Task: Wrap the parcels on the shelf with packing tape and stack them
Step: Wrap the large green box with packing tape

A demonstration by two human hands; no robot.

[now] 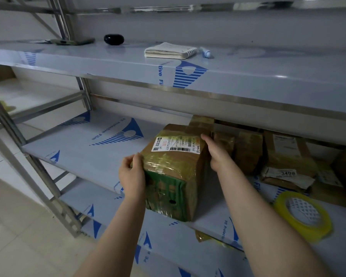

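Observation:
A brown cardboard parcel point(176, 160), wrapped in yellowish tape with a white shipping label on top and green print on its near end, stands on the middle shelf point(92, 148). My left hand point(131, 173) grips its near left corner, thumb on top. My right hand point(217, 151) lies along its far right edge with fingers fairly straight. A roll of yellow packing tape point(303, 215) lies on the shelf to the right, apart from both hands. Several other taped parcels point(248, 152) sit behind and to the right.
The upper shelf point(248, 72) overhangs the parcels and carries a folded notebook point(169, 50), a marker point(206, 52), a black oval object point(113, 39) and a phone point(72, 41). Steel shelf posts point(38, 172) stand at the left. A scrap of tape point(203, 236) lies at the shelf front.

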